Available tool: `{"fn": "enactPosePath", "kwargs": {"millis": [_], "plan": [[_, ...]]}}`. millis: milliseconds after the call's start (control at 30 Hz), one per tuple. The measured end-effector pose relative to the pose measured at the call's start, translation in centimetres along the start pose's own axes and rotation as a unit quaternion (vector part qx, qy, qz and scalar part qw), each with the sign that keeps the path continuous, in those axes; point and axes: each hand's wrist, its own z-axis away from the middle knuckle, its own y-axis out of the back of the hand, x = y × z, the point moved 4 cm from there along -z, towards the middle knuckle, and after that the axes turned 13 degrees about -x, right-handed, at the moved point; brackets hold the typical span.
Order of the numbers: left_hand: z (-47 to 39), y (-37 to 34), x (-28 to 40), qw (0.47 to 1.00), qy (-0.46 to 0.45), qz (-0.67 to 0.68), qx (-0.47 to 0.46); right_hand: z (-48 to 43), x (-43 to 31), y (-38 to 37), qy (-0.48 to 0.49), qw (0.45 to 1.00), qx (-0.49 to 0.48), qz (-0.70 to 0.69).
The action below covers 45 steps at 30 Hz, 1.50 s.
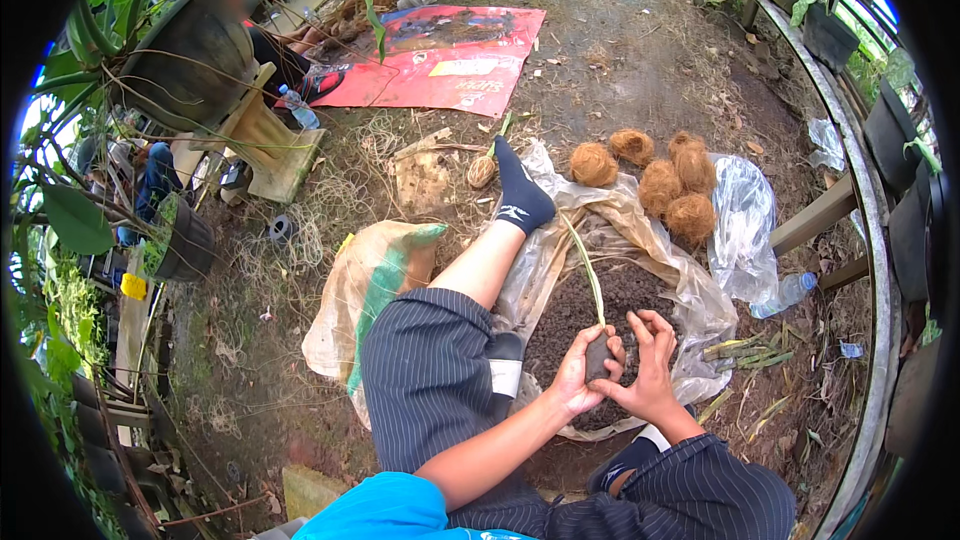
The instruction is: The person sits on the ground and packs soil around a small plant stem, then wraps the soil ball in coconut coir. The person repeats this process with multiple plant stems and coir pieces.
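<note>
My left hand (576, 373) is closed around a dark lump of soil (598, 358). Out of the top of that lump rises a long, pale green plant stem (586, 262), leaning away towards my outstretched foot. My right hand (646, 364) is beside the lump, fingers spread and curved, its thumb tip at the lump's lower end; whether it touches is hard to tell. Beneath both hands, loose dark soil (559, 326) lies on a crumpled clear plastic sheet (709, 315). Several brown fibre balls (658, 187) rest at the sheet's far edge.
A woven sack (382, 277) lies left of my leg. Cut stems (750, 351) and a plastic bottle (784, 294) are on the right, near a railing (862, 172). Farther off, a person (277, 52) sits by a red banner (450, 67); potted plants (184, 240) stand at left.
</note>
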Motion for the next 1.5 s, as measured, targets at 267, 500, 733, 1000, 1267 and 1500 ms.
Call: {"fn": "enactPosePath", "kwargs": {"millis": [267, 500, 733, 1000, 1267, 1500], "plan": [[0.2, -2.3, -1.3, 0.986, 0.113, -0.075, -0.095, 0.8, 0.2, 0.0, -0.014, 0.99, -0.066, -0.122], [0.8, -2.1, 0.1, 0.974, 0.052, -0.134, -0.175, -0.2, 1.2, -0.6, -0.013, 0.961, -0.096, -0.261], [1.3, -1.0, 2.0, 0.776, -0.169, -0.607, -0.035, -0.1, 2.3, -3.5, -0.059, 0.898, -0.21, -0.381], [0.8, 0.1, 0.9, 0.884, -0.036, -0.457, -0.094, 0.1, 1.5, -2.4, -0.066, 0.929, -0.176, -0.319], [-0.9, 2.0, 3.7, 0.989, -0.058, -0.136, 0.032, 0.2, 5.3, -3.9, -0.167, 0.827, -0.114, -0.525], [-0.7, 0.6, 9.7, 0.968, -0.083, -0.236, 0.03, 5.0, 6.6, -8.5, 0.073, 0.964, -0.216, 0.14]]}}
